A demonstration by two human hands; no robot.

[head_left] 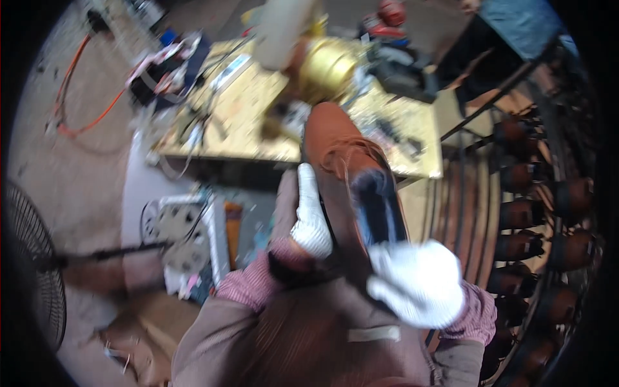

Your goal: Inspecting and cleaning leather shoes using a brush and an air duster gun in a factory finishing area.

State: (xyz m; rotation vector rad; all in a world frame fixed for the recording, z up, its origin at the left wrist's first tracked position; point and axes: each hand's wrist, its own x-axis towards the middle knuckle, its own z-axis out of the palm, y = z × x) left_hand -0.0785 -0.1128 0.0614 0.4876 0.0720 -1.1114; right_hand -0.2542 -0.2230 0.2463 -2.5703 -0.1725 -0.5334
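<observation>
A brown leather lace-up shoe [329, 132] is held in front of my body, toe pointing away from me and its dark blue inside facing up. My left hand [313, 219], in a white knit glove, lies along the shoe's left side with one digit stretched forward; its other fingers are hidden beneath the shoe. At the heel end, my right hand [419, 284], also white-gloved and blurred by motion, closes on the back of the shoe. The shoe's sole is out of sight.
Beyond the shoe stands a wooden worktable [245, 122] with a yellow spool [329, 64] and cables. A rack of dark brown shoes [519, 213] lines the right side. A black fan [39, 264] stands at left, and an orange hose [68, 97] lies on the floor. Another person [522, 29] is at the far right.
</observation>
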